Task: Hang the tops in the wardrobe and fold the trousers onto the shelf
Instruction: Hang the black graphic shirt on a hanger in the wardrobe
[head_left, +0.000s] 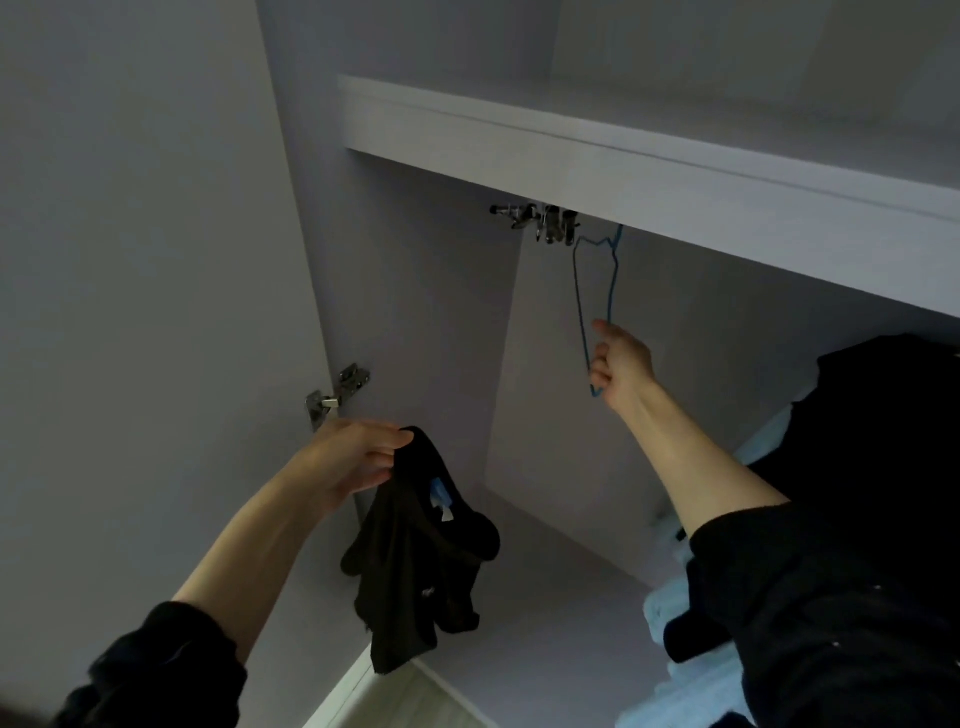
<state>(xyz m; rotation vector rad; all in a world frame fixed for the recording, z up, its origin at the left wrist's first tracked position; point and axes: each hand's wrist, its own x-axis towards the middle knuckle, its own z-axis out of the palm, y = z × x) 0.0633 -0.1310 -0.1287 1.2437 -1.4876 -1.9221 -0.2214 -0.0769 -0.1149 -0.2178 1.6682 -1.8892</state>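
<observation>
The person stands at an open wardrobe (415, 322) and reaches both arms inside. The left hand (358, 457) holds a black top (415, 561) by its upper edge. The fingers and thumb are curled tight on the cloth, and the rest of the top hangs down limp, low in the wardrobe near its floor. A little pale tag shows at the neck of the top.

The right hand (621, 366) is higher up. Its fingers are curled round the bottom of a thin blue hanger (592, 291). The hanger is made of wire, and its hook goes up behind the shelf (623, 161) above, so I cannot tell what the hook sits on. Just left of the hook some shiny metal clips (540, 221) hang in a bunch.

A silver hinge (337, 395) sits on the left side, just above the left hand. At the right, dark clothes (872, 426) hang inside, and some light blue cloth (670, 613) lies under them. Both arms wear black sleeves pushed up.
</observation>
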